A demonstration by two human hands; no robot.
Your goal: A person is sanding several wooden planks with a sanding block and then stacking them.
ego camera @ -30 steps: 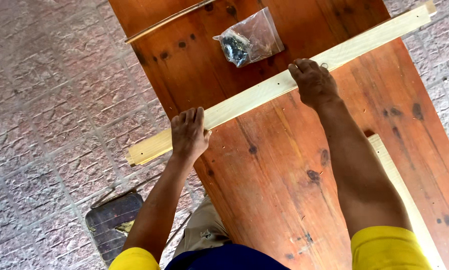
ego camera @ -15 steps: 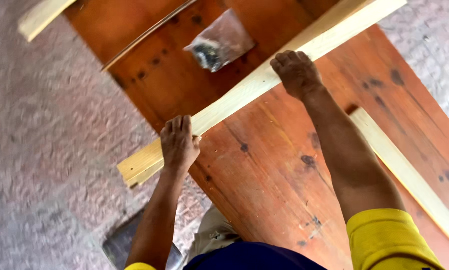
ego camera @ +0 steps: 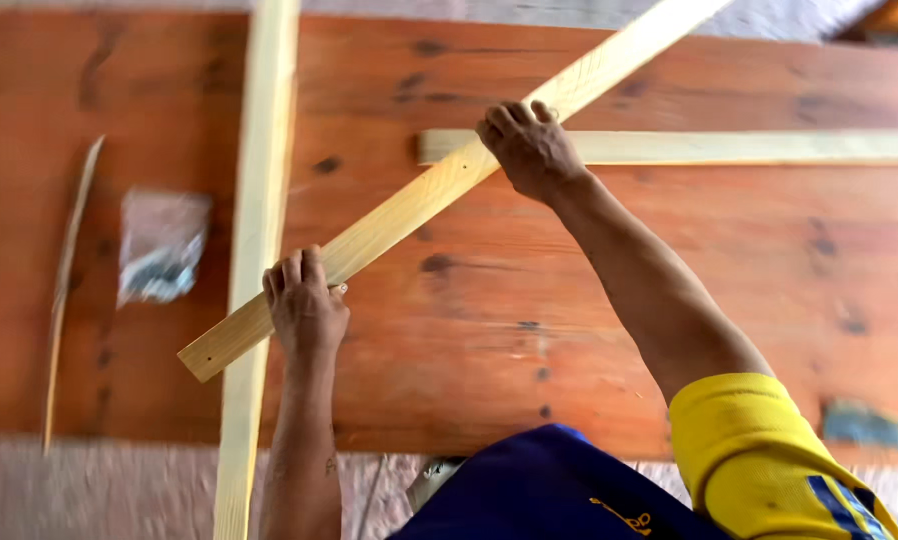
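Observation:
A long pale wooden batten (ego camera: 409, 205) runs diagonally over a reddish-brown wooden board (ego camera: 589, 290). My left hand (ego camera: 304, 305) grips the batten near its lower left end. Farther up its length, my right hand (ego camera: 529, 145) is closed on the same batten. The batten's lower end lies across a second pale batten (ego camera: 259, 200) that runs upright through the view. A third pale batten (ego camera: 729, 147) lies flat on the board to the right, just behind my right hand.
A small clear plastic bag (ego camera: 159, 245) with dark small parts lies on the board at the left. Beside it lies a thin wooden sliver (ego camera: 69, 270). A small grey-blue object (ego camera: 861, 424) rests near the board's near right edge. Grey patterned floor surrounds the board.
The view has swung round, so the board now lies broadside. Both hands have kept their grip on the batten, which now crosses another batten that has come into view.

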